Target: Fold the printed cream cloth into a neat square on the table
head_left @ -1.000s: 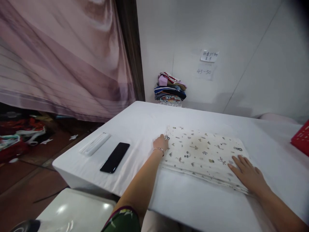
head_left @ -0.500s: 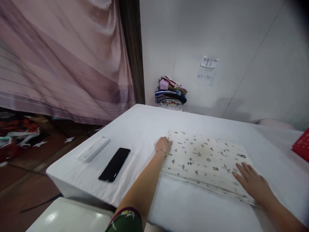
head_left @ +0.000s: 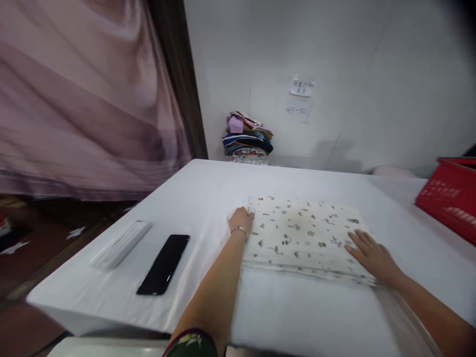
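A folded cream cloth with small dark printed motifs lies flat on the white-covered table. My left hand, a thin bracelet on its wrist, pinches the cloth's far left corner with curled fingers. My right hand rests flat on the cloth's near right corner, fingers stretched out and slightly apart.
A black phone and a white remote-like bar lie on the table's left part. A red basket stands at the right edge. A pile of folded clothes sits against the far wall. A pink curtain hangs at left.
The view has swung to the right, bringing the red basket further in. Both hands stay on the same corners of the cloth.
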A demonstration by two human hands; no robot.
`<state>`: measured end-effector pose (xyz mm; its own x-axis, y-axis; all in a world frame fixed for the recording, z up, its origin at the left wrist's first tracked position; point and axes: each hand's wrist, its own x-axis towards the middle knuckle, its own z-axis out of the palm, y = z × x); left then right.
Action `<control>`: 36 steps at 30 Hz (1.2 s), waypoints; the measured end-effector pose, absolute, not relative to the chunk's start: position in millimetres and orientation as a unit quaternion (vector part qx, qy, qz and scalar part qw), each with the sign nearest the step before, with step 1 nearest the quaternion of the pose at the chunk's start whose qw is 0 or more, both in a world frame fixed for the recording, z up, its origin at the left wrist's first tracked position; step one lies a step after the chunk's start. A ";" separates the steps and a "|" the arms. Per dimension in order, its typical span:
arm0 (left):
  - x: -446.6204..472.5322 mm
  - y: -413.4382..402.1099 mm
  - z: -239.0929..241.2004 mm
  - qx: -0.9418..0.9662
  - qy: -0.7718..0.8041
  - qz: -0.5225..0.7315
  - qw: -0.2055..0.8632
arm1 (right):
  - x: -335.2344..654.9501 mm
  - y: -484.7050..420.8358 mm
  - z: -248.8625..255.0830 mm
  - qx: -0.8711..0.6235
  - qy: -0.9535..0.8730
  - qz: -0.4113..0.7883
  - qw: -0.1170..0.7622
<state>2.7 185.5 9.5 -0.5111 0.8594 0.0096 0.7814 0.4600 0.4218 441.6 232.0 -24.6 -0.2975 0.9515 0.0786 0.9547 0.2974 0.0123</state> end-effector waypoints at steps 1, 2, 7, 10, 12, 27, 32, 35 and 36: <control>2.1 185.9 9.4 0.483 0.849 0.188 0.104 | 440.6 233.9 -19.8 -0.595 -0.803 -0.002 0.025; 1.5 186.5 9.3 0.483 0.849 0.187 0.104 | 440.4 236.0 -15.3 -0.595 -0.803 0.025 0.024; -1.3 191.3 10.8 0.486 0.848 0.186 0.099 | 445.4 240.1 -7.4 -0.660 -0.748 0.035 0.067; -2.3 191.8 13.7 0.489 0.845 0.187 0.109 | 447.9 235.9 -7.4 -0.653 -0.745 0.107 0.090; -2.6 191.2 16.6 0.490 0.845 0.182 0.115 | 449.9 234.1 -2.4 -0.663 -0.716 0.161 0.149; -9.4 196.3 32.8 0.532 0.821 0.095 0.184 | 462.8 264.6 36.2 -0.769 -0.537 0.302 0.171; -11.6 195.8 39.0 0.519 0.834 0.121 0.142 | 462.4 264.8 35.8 -0.778 -0.509 0.339 0.142; -19.1 195.7 39.9 0.490 0.855 0.123 0.116 | 458.1 257.3 32.0 -0.767 -0.520 0.345 0.152; -21.9 196.0 39.0 0.488 0.857 0.120 0.115 | 456.2 253.8 31.2 -0.758 -0.535 0.336 0.158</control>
<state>-21.9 196.0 39.0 -0.4982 0.8634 -0.0799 0.8081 0.4957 0.3183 456.2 253.8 31.2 0.2005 0.9184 -0.3411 0.7058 -0.3769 -0.5999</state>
